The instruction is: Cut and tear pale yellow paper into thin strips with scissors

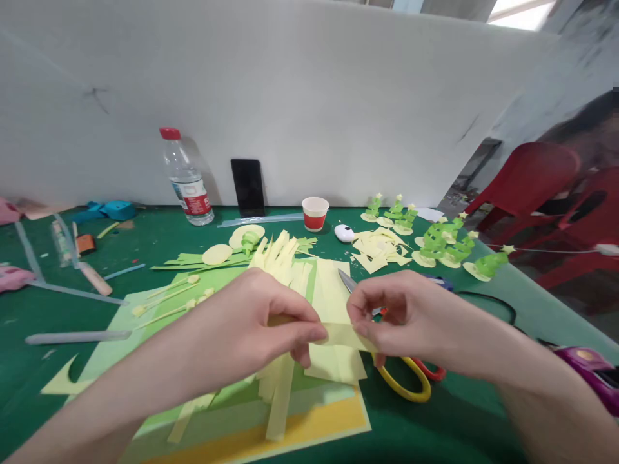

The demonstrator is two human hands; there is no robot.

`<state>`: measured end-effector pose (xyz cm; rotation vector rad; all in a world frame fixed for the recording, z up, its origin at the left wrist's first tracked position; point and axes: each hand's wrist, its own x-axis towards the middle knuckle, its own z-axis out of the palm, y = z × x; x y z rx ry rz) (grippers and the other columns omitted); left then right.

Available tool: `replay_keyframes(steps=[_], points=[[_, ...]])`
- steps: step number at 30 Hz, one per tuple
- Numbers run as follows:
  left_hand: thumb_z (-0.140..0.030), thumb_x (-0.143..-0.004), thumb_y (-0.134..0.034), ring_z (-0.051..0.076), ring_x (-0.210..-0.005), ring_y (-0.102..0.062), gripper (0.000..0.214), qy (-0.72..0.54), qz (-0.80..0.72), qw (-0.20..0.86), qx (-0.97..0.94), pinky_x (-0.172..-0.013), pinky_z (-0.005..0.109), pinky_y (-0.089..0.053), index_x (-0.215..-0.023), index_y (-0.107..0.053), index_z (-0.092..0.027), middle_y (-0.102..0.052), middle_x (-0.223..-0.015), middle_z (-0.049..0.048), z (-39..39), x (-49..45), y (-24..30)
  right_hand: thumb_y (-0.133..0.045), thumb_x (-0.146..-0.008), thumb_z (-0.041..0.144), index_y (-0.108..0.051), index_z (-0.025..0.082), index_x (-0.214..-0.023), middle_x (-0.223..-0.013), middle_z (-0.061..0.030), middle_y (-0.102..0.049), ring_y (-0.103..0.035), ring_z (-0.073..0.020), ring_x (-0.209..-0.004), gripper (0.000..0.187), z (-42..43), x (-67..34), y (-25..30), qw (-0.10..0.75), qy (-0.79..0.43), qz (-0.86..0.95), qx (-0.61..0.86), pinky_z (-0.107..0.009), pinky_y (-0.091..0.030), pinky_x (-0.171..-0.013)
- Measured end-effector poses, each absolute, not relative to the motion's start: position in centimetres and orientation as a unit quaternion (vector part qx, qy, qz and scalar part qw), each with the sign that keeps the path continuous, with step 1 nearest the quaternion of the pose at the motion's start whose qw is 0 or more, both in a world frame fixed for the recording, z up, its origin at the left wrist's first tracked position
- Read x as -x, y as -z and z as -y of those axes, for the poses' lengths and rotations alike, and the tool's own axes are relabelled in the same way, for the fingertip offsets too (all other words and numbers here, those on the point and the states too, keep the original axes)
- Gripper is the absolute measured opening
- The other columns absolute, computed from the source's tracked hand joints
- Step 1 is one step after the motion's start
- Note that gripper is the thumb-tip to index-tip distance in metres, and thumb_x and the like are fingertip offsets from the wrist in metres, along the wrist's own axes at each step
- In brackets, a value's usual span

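Observation:
Between my two hands stretches a pale yellow paper strip (341, 335). My left hand (271, 322) pinches its left end between thumb and fingers. The right end sits in a pinch of my right hand (391, 316). Beneath them lie more yellow paper strips (278, 399) in a loose pile, and wider pale yellow sheets (333, 290). Scissors with yellow and red handles (411, 386) lie under my right hand, which hides their middle. Green and yellow paper sheets (333, 415) spread below my left hand and forearm.
Behind stand a water bottle (191, 180), a black phone (248, 187) and a paper cup (314, 216). Yellow scraps (380, 248) and several green paper spirals with stars (438, 241) are at right. Thin paper stems (167, 312) lie at left. A person sits near red chairs (527, 174).

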<state>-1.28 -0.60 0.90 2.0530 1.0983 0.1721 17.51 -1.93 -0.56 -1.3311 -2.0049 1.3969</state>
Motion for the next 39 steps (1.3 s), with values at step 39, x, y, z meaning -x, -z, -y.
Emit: replay_keyframes(steps=[39], points=[[-0.038,-0.079,-0.046,0.007,-0.044,-0.053,0.032,-0.049,-0.425,0.467,-0.774,-0.042,0.012,-0.039,-0.063,-0.065,-0.018,-0.062,-0.058,-0.0027,0.0,1.2,0.8,-0.049,-0.075,0.023,-0.056,0.018,-0.069,-0.07,0.0022,-0.057,-0.051,-0.0104,-0.065,0.011,1.6,-16.3,1.8,0.21,-0.437,0.745,0.457,-0.021,-0.04,-0.06]])
